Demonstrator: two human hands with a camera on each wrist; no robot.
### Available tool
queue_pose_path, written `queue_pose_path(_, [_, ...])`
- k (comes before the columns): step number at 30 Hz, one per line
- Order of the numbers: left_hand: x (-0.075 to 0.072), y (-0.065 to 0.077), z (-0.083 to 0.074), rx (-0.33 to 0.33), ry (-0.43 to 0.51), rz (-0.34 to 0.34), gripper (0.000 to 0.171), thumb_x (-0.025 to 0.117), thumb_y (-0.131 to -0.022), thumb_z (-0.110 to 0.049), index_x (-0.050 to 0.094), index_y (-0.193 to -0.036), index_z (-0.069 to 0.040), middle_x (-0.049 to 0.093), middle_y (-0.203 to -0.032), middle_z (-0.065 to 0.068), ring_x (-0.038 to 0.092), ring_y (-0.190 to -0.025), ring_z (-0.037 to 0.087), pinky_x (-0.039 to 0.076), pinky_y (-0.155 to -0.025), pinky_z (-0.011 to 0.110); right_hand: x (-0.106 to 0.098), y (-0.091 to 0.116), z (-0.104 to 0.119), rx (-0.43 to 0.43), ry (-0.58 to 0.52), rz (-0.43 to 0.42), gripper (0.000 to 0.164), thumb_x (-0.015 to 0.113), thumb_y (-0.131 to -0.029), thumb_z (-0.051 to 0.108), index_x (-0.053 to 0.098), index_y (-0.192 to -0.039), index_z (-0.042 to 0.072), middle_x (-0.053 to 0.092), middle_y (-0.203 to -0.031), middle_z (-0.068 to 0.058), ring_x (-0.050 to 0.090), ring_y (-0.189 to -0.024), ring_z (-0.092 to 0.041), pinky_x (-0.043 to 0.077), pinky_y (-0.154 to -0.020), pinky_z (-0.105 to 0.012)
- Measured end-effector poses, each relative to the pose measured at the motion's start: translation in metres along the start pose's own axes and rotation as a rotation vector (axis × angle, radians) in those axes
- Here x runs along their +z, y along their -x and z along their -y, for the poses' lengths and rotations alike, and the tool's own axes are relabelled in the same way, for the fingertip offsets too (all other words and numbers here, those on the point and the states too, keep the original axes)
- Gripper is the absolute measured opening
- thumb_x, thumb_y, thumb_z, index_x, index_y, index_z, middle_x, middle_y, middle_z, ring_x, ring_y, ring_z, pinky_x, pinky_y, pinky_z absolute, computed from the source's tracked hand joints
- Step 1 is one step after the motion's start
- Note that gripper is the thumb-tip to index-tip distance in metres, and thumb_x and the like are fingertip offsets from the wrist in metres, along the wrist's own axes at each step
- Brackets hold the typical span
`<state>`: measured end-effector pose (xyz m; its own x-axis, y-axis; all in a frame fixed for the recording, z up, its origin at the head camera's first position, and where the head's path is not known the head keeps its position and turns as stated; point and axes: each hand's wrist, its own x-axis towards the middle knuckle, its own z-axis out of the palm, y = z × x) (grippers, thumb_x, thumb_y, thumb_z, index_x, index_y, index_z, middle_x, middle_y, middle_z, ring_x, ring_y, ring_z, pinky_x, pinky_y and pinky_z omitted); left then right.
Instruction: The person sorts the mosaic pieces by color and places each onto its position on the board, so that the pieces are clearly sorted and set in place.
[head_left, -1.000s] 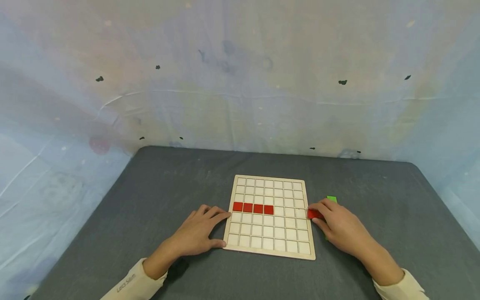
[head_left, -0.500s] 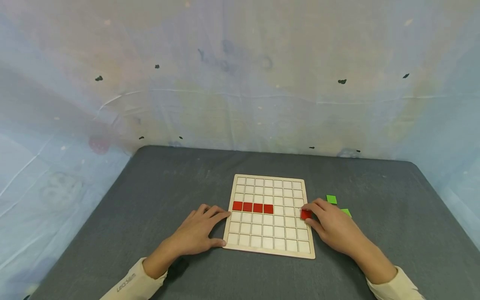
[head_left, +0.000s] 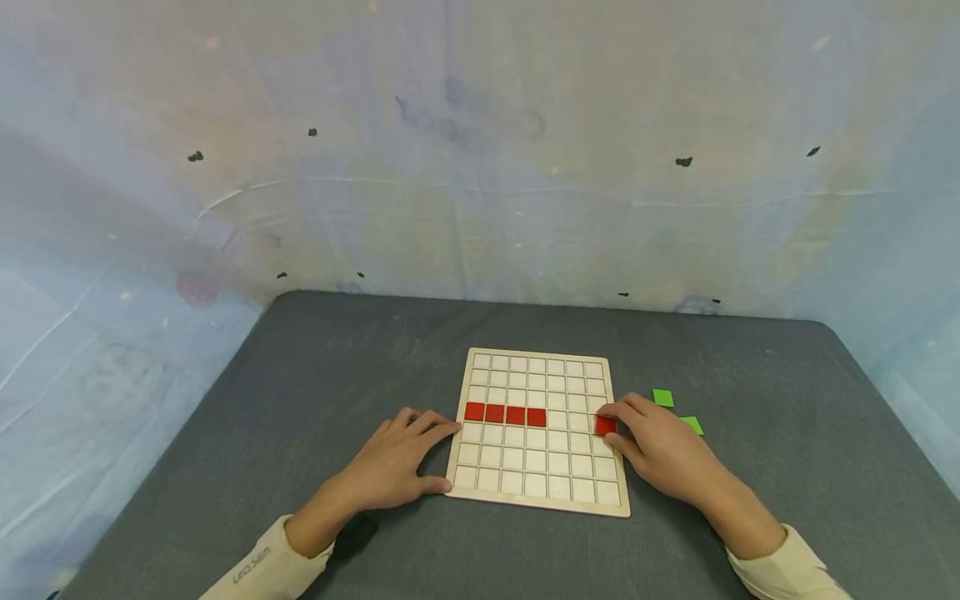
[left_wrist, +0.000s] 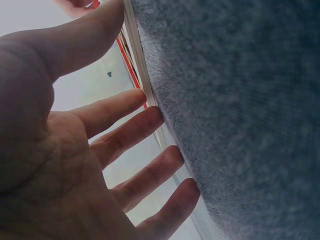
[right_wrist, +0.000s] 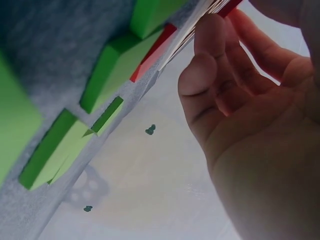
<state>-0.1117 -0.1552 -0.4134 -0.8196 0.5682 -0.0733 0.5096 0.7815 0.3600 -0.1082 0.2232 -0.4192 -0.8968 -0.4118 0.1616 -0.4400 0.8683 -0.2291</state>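
Note:
A pale wooden grid board point(head_left: 538, 504) lies on the grey table in the head view. Several red tiles point(head_left: 515, 415) sit side by side in its middle row, starting from the left edge. My right hand point(head_left: 670, 450) pinches another red tile point(head_left: 605, 426) between thumb and fingers, over the right-hand column in about that same row. In the right wrist view only a sliver of this held tile point(right_wrist: 230, 7) shows past the fingertips. Along the board's left side, my left hand point(head_left: 397, 462) rests with thumb and extended fingers against the edge.
Green tiles point(head_left: 663, 397) lie on the table point(head_left: 360, 358) right of the board, partly behind my right hand. The right wrist view shows several green tiles point(right_wrist: 55, 150) and a red tile point(right_wrist: 153, 52) there. A patterned cloth point(head_left: 480, 167) hangs behind the table.
My right hand has carried the red tile leftward, from beside the board to over its right-hand column. More of the green tiles now shows. The left hand stays in place.

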Motion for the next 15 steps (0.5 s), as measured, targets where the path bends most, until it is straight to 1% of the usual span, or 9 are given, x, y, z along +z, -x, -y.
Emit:
queue_pose_path(7, [0.0014,-0.0007,-0.0005,-0.008,0.009,0.005,0.071,0.078,-0.083,-0.044,0.052,-0.145,-0.023,0.052,-0.138,-0.002,0.046,-0.121,0.024,0.041,-0.095,0.053,0.0014,-0.0019,0.0001,0.008,-0.006,0.014,0.029,0.072,-0.093,0.027,0.066,-0.120,0.018,0.062,-0.108,0.005,0.053,-0.082,-0.003,0.048,-0.071,-0.029])
queue_pose_path(15, [0.0022,-0.0013,0.0001,-0.018,0.011,0.006,0.070,0.079,-0.083,-0.044,0.052,-0.145,-0.023,0.053,-0.137,-0.002,0.046,-0.122,0.025,0.040,-0.096,0.054,0.0017,-0.0055,0.0011,-0.001,-0.018,-0.001,0.028,0.072,-0.093,0.026,0.067,-0.119,0.016,0.063,-0.109,0.004,0.054,-0.083,-0.004,0.048,-0.072,-0.030])
